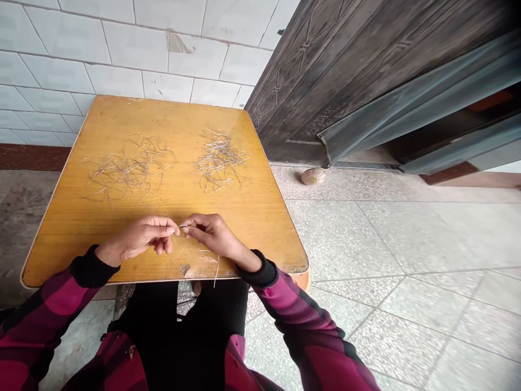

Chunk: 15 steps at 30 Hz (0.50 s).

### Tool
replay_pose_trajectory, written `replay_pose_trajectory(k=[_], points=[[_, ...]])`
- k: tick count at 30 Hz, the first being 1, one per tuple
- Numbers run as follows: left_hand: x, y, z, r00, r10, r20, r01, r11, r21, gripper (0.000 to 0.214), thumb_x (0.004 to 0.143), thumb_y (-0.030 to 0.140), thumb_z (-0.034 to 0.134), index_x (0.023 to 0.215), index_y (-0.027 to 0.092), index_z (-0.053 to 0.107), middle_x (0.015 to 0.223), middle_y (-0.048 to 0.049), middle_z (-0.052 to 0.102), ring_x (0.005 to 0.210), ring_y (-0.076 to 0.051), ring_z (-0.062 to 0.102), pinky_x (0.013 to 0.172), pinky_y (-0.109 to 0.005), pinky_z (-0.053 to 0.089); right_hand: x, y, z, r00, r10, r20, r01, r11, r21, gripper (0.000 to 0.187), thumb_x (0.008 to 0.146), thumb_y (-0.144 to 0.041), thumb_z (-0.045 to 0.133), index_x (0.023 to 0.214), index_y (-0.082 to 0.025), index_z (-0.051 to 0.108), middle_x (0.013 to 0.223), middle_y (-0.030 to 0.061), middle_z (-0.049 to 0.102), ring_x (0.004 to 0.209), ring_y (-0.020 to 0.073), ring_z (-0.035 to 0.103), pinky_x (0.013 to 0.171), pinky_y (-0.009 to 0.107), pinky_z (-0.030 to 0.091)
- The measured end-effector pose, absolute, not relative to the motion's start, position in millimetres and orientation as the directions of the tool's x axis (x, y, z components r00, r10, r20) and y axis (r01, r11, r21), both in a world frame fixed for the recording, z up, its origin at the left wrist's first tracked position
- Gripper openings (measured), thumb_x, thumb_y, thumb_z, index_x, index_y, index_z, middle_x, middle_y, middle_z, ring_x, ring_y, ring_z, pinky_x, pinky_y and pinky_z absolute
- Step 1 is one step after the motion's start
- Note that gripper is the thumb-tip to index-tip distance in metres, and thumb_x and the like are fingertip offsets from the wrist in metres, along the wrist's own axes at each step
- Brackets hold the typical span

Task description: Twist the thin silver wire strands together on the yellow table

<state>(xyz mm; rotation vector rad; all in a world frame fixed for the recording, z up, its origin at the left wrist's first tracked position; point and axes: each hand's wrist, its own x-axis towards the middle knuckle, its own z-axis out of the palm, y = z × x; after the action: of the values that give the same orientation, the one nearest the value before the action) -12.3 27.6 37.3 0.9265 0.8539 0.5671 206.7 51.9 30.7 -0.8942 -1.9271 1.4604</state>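
My left hand [147, 234] and my right hand [212, 232] meet fingertip to fingertip above the front part of the yellow wooden table [179, 122]. Between them stretches a short, thin piece of wire [183, 225], silvery in colour; both hands pinch it, thumb against forefinger. Below my right hand lie a couple of loose wires [217, 266], one reaching past the table's front edge. Farther back, a spread-out heap of bent thin wires [131, 167] lies on the left. A denser heap of shiny wires [220, 157] is on the right.
White wall tiles [122, 41] rise behind the table. On the right stand a dark carved door [293, 98] and a grey curtain [378, 119]. A roundish stone-like object [313, 176] sits on the speckled tiled floor [345, 255] near the door.
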Motion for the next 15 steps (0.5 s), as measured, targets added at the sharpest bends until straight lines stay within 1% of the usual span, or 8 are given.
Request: replay_pose_trajectory(k=[1, 2, 4, 6, 8, 11, 13, 15], points=[[-12, 28, 38, 0.559, 0.735, -0.383, -0.082, 0.509, 0.857, 0.023, 0.082, 0.037, 0.066, 0.085, 0.014, 0.067, 0.059, -0.0028, 0.065, 0.048, -0.009, 0.052, 0.047, -0.02, 0.036, 206, 51, 30, -0.599, 0.796, 0.093, 0.192, 0.255, -0.948, 0.026, 0.089, -0.038, 0.061, 0.089, -0.014, 0.069, 0.072, 0.0016, 0.065, 0.059, 0.0079, 0.053, 0.054, 0.019, 0.043], [-13, 28, 38, 0.565, 0.732, -0.38, -0.102, 0.519, 0.849, 0.024, 0.082, 0.037, 0.065, 0.085, 0.013, 0.066, 0.059, -0.0027, 0.065, 0.048, -0.008, 0.052, 0.047, -0.019, 0.035, 205, 50, 30, -0.589, 0.799, 0.123, 0.203, 0.293, -0.934, 0.025, 0.09, -0.037, 0.06, 0.088, -0.014, 0.069, 0.072, 0.0017, 0.065, 0.059, 0.0079, 0.054, 0.054, 0.019, 0.043], [-14, 29, 38, 0.576, 0.727, -0.373, -0.145, 0.54, 0.829, 0.025, 0.082, 0.036, 0.066, 0.085, 0.012, 0.066, 0.058, -0.0027, 0.064, 0.047, -0.007, 0.051, 0.046, -0.018, 0.034, 205, 50, 30, -0.599, 0.791, 0.125, 0.2, 0.298, -0.933, 0.026, 0.091, -0.036, 0.058, 0.09, -0.013, 0.07, 0.07, 0.0011, 0.064, 0.053, 0.0065, 0.052, 0.051, 0.018, 0.043], [-15, 30, 37, 0.591, 0.717, -0.369, -0.183, 0.565, 0.804, 0.025, 0.081, 0.036, 0.067, 0.086, 0.011, 0.066, 0.058, -0.0031, 0.065, 0.047, -0.007, 0.052, 0.045, -0.017, 0.034, 207, 51, 30, -0.613, 0.785, 0.091, 0.171, 0.244, -0.954, 0.027, 0.091, -0.037, 0.057, 0.093, -0.014, 0.07, 0.069, 0.0001, 0.063, 0.049, 0.0055, 0.051, 0.049, 0.018, 0.043], [-16, 31, 35, 0.607, 0.705, -0.367, -0.213, 0.589, 0.779, 0.025, 0.079, 0.035, 0.07, 0.087, 0.011, 0.067, 0.059, -0.0038, 0.066, 0.047, -0.008, 0.054, 0.045, -0.017, 0.035, 209, 52, 29, -0.612, 0.79, 0.038, 0.123, 0.142, -0.982, 0.029, 0.089, -0.04, 0.06, 0.097, -0.014, 0.07, 0.067, -0.0006, 0.063, 0.048, 0.0052, 0.05, 0.046, 0.018, 0.042], [-16, 32, 32, 0.609, 0.709, -0.356, -0.256, 0.601, 0.758, 0.026, 0.077, 0.034, 0.073, 0.087, 0.011, 0.068, 0.065, -0.0062, 0.07, 0.054, -0.01, 0.061, 0.052, -0.018, 0.041, 211, 54, 26, -0.605, 0.795, -0.049, 0.069, -0.009, -0.998, 0.032, 0.085, -0.044, 0.065, 0.093, -0.014, 0.069, 0.064, -0.0016, 0.062, 0.045, 0.0042, 0.046, 0.042, 0.017, 0.038], [-16, 33, 29, 0.614, 0.708, -0.348, -0.273, 0.605, 0.748, 0.027, 0.077, 0.035, 0.073, 0.087, 0.01, 0.07, 0.07, -0.0083, 0.071, 0.059, -0.011, 0.063, 0.057, -0.019, 0.045, 210, 54, 24, -0.62, 0.781, -0.081, 0.077, -0.041, -0.996, 0.032, 0.083, -0.045, 0.066, 0.088, -0.014, 0.069, 0.062, -0.002, 0.062, 0.044, 0.0037, 0.044, 0.041, 0.016, 0.036], [-14, 34, 27, 0.639, 0.682, -0.357, -0.262, 0.629, 0.732, 0.029, 0.078, 0.037, 0.073, 0.085, 0.009, 0.07, 0.07, -0.0092, 0.071, 0.059, -0.011, 0.063, 0.056, -0.019, 0.046, 208, 53, 23, -0.654, 0.75, -0.102, 0.105, -0.044, -0.993, 0.033, 0.083, -0.046, 0.066, 0.088, -0.013, 0.07, 0.062, -0.0019, 0.062, 0.043, 0.0037, 0.044, 0.041, 0.016, 0.036]])
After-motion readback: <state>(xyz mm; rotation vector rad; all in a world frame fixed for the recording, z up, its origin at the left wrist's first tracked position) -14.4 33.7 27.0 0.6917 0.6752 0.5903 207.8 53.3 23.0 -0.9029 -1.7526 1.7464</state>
